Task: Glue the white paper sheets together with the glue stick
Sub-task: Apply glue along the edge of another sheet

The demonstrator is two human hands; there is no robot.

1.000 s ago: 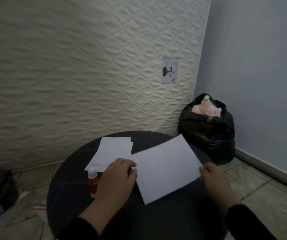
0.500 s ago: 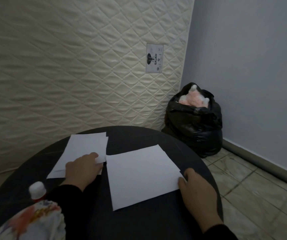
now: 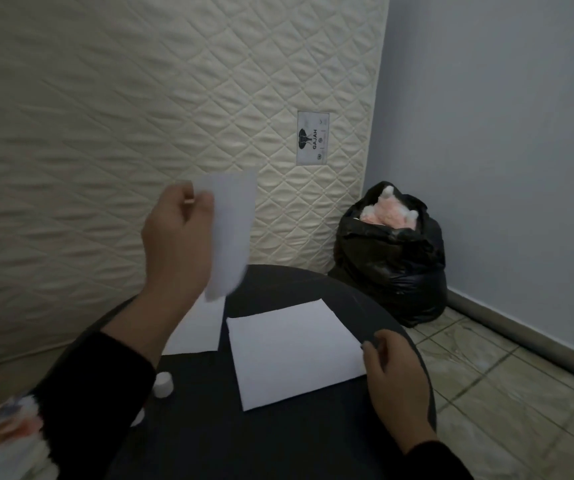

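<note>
My left hand [image 3: 178, 244] is raised above the round black table [image 3: 278, 445] and pinches one white paper sheet [image 3: 232, 233] by its upper edge; the sheet hangs blurred in the air. A second white sheet [image 3: 292, 351] lies flat on the table, and my right hand [image 3: 394, 382] rests on its right edge with the fingers curled at the corner. More white paper [image 3: 197, 327] lies on the table behind my left forearm. The glue stick's white cap [image 3: 163, 384] shows beside my left sleeve; its body is hidden.
A quilted cream mattress [image 3: 140, 116] leans upright behind the table. A stuffed black bin bag [image 3: 393, 258] sits in the corner by the blue wall. Tiled floor [image 3: 521, 393] lies to the right. A patterned cloth [image 3: 5, 441] shows at the bottom left.
My left hand has lifted a sheet off the left pile into the air. My right hand stays at the flat sheet's right edge. The camera view has shifted slightly.
</note>
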